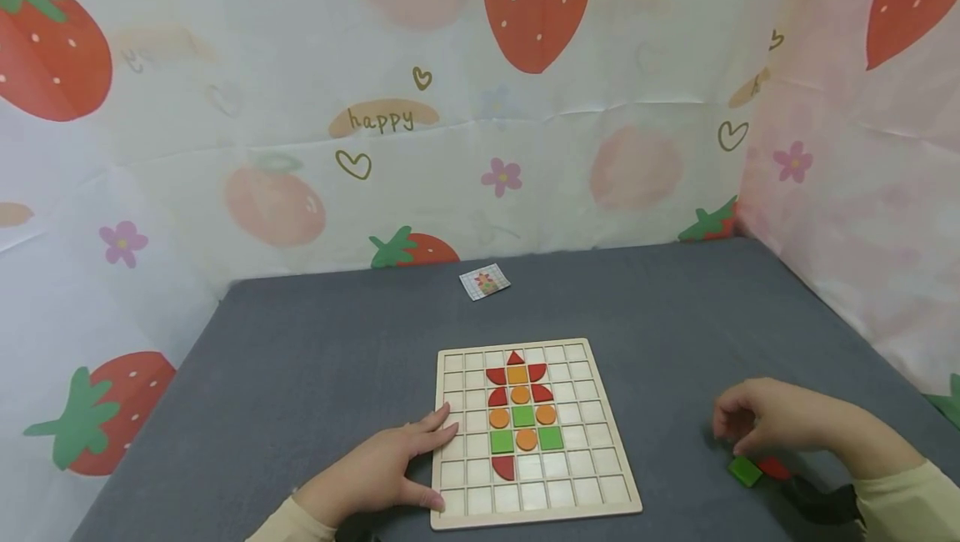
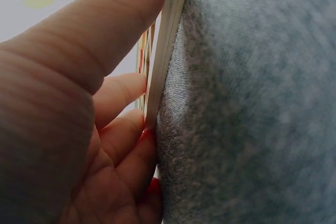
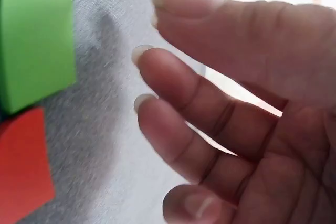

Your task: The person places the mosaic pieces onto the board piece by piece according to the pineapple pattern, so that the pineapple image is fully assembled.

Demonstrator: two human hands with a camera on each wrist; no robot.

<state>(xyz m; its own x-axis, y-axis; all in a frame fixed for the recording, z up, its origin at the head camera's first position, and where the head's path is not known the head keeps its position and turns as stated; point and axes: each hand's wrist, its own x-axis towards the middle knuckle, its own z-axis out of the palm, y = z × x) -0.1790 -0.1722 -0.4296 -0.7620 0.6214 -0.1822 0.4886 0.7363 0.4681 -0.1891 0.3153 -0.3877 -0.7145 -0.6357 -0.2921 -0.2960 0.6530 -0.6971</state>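
Note:
In the head view a square wooden grid board (image 1: 536, 517) lies on the grey table, with red, orange and green flat pieces in its cells. My left hand (image 1: 382, 463) rests at the board's left edge, fingers spread and thumb near the lower corner. The left wrist view shows the thumb (image 2: 121, 17) and fingertips touching the pale board edge (image 2: 167, 45). To the right, my right hand (image 1: 787, 421) hovers with loosely bent fingers and nothing between them. Close beside it on the table lie a green square piece (image 1: 746, 470) and a red piece (image 1: 774, 468), also in the right wrist view.
A small card (image 1: 484, 282) with a printed coloured pattern lies at the back of the table (image 1: 337, 358). Strawberry-print cloth (image 1: 450, 50) hangs behind and along both sides. A black strap or device (image 1: 821, 502) sits under the right wrist.

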